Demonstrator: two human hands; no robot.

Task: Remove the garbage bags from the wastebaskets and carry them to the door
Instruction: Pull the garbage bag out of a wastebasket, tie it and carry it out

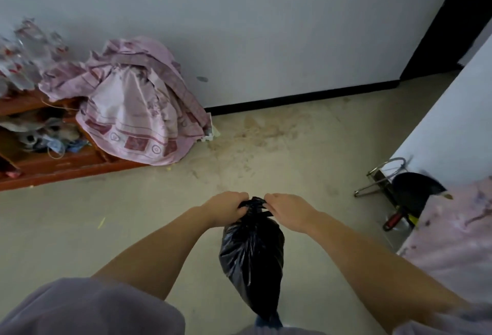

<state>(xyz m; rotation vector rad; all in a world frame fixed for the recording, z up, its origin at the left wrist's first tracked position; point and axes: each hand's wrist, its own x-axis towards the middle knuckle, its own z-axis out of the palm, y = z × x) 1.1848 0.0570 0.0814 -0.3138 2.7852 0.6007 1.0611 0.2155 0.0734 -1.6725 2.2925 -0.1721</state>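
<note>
Garbage bag [251, 255] hangs lengthwise downward, its gathered neck pinched by fingers of both hands.

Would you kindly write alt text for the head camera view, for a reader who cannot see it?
Seen from above, a person's left hand and right hand grip the gathered neck of a full black garbage bag, which hangs over a bare floor. A pink patterned cloth is heaped on a wooden shelf by the wall at left.
</note>
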